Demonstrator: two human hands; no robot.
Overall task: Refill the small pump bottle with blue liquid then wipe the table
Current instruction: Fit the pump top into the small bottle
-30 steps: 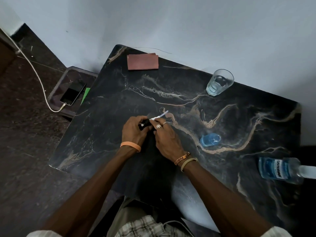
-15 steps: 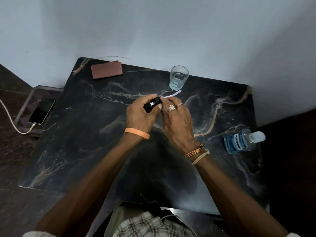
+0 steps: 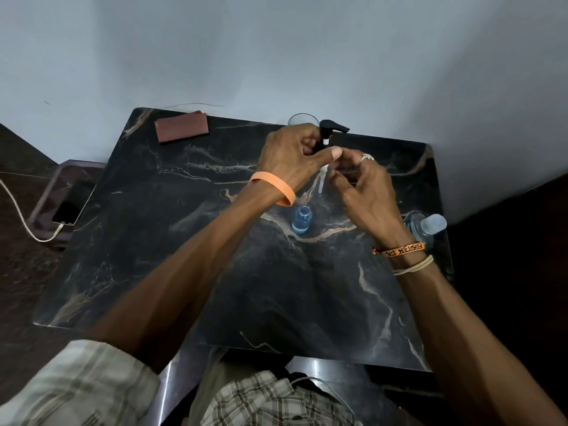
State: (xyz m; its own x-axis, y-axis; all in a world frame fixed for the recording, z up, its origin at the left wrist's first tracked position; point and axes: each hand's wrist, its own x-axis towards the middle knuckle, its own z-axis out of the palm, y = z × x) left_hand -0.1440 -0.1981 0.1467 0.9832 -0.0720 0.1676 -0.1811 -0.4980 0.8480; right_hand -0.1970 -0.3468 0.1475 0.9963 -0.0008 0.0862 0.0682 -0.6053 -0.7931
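My left hand [image 3: 292,155] grips the black pump head [image 3: 332,130], held upright above the back of the dark marble table [image 3: 172,241]. Its thin clear tube [image 3: 321,181] hangs down, and my right hand [image 3: 364,195] has its fingertips curled at the tube just below the pump collar. The small bottle [image 3: 302,222], open and holding blue liquid, stands on the table below and between my wrists. The big blue mouthwash bottle [image 3: 428,226] lies at the right edge, partly hidden by my right wrist.
A drinking glass [image 3: 302,119] stands behind my left hand near the wall. A folded brown cloth [image 3: 182,130] lies at the back left corner. A phone [image 3: 73,204] on a cable rests on a low stand left of the table.
Both hands have raised the pump head and turned it from lying sideways to upright, tube down. The view shifted, and the small bottle shows again under my wrists.
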